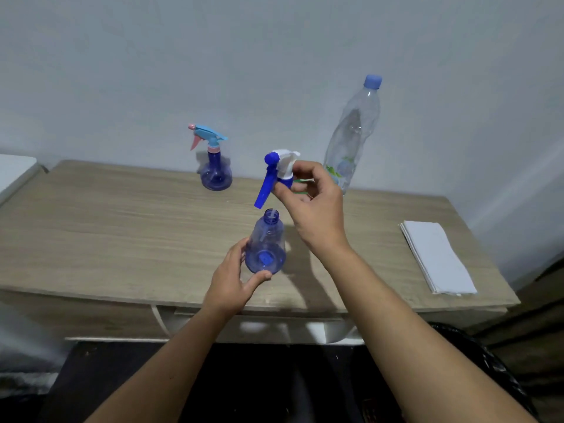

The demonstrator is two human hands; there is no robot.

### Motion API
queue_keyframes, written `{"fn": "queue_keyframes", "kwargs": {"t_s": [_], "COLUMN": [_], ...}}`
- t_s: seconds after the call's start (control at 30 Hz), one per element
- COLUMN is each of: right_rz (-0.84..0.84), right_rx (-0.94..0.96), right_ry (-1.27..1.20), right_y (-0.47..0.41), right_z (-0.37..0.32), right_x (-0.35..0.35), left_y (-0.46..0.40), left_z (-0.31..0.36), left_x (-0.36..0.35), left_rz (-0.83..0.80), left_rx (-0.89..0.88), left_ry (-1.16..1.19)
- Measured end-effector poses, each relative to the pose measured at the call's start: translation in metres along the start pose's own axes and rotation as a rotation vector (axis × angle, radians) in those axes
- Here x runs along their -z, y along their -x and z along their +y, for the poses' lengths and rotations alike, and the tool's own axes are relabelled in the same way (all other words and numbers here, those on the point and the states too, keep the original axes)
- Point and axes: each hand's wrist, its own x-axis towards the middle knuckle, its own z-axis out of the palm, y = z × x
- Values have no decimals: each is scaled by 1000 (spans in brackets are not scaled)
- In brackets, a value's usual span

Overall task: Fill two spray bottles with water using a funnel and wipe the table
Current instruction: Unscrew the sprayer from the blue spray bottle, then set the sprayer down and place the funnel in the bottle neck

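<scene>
A clear blue spray bottle (266, 245) stands uncapped near the table's front edge, and my left hand (232, 279) grips its base. Just above its open neck, my right hand (308, 206) holds the white and blue trigger head (276, 175), lifted off, with its thin tube still reaching into the neck. Something green shows behind my right fingers; I cannot tell what it is. A second blue spray bottle (214, 166) with a light-blue and pink trigger stands capped at the back. A tall clear water bottle (354, 132) with a blue cap stands at the back right.
The wooden table (106, 233) runs against a pale wall. A folded white cloth (436, 257) lies near the right edge. A dark bag sits on the floor at the lower right.
</scene>
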Motion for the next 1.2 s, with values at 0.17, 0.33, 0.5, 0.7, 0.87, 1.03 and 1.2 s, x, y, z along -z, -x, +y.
{"fn": "queue_keyframes", "kwargs": {"t_s": [0.17, 0.33, 0.5, 0.7, 0.87, 1.03, 1.2], "right_rz": [36, 88, 117, 129, 157, 202, 236], "right_rx": [39, 96, 149, 61, -25, -119, -218], "right_ry": [-8, -2, 73, 142, 228, 330, 472], "right_y": [-12, -22, -26, -13, 6, 22, 38], "right_z": [-34, -67, -82, -45, 15, 74, 122], "right_x": [9, 22, 40, 52, 65, 72, 78], "left_y": [3, 2, 3, 4, 5, 5, 5], "left_z": [3, 6, 9, 9, 11, 7, 6], "left_x": [0, 2, 4, 3, 1, 1, 0], "left_rz": [8, -4, 0, -2, -4, -9, 6], "left_rx": [-12, 20, 33, 16, 8, 10, 13], "left_ry": [-18, -6, -1, -16, -20, -16, -29]}}
